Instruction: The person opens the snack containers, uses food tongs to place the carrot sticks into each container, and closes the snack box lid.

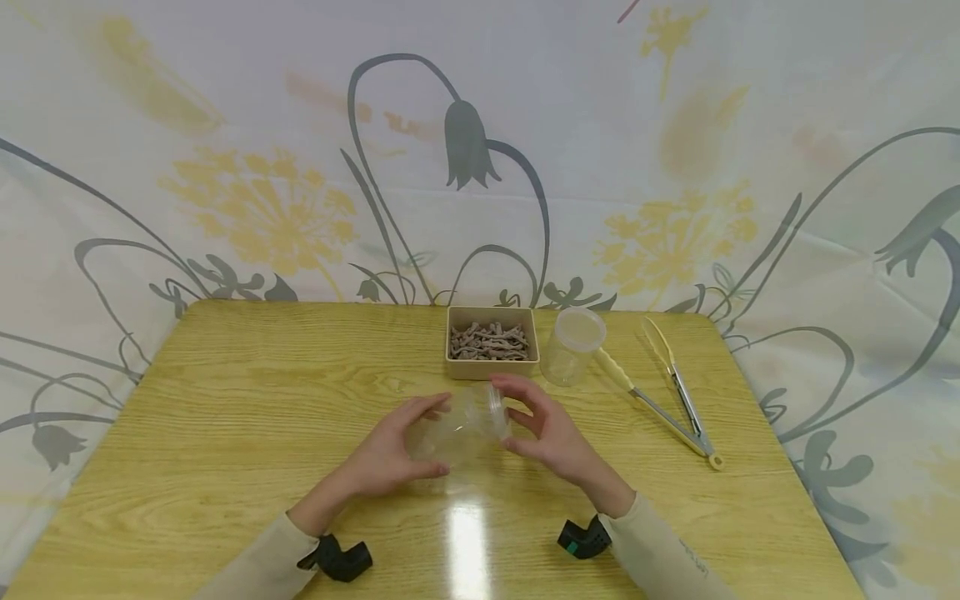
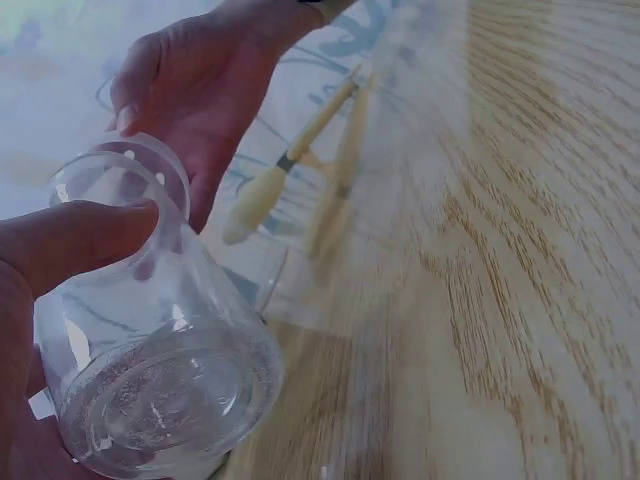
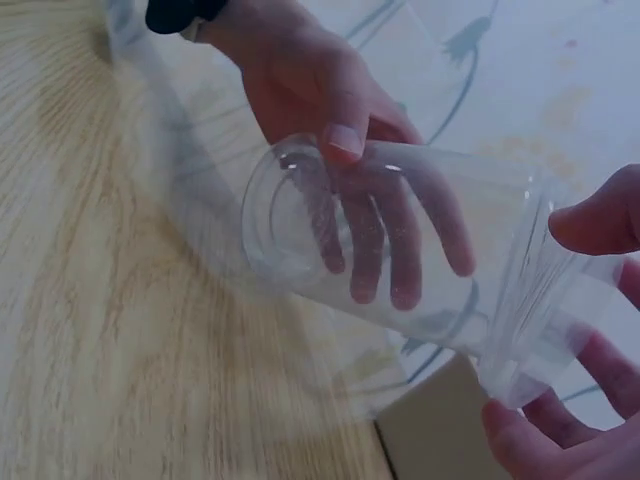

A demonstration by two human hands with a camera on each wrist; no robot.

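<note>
Jar, clear and tilted over on its side, lies between the two hands just above the wood-grain surface, near its middle. The left grip is grasping the jar's body, thumb on the near side and fingers spread along the far side. The right grip is grasping the mouth end, thumb and fingers curled about a clear lid beside the ridged neck; whether the lid sits fully on cannot be told.

Dark lettering runs along the pale right sleeve, too small to read. The left sleeve is of the same pale cloth, and a black device sits at the left wrist, with another, marked by a green patch, at the right.

Just beyond the jar stands a beige box holding thin, twisted brownish pieces. Just to its right stands a second clear jar, upright, a translucent lid on top. Farther right lie tongs, spread apart, metal with pale yellow ends. Behind the surface hangs a sheet printed with grey bellflowers and yellow blossoms.
</note>
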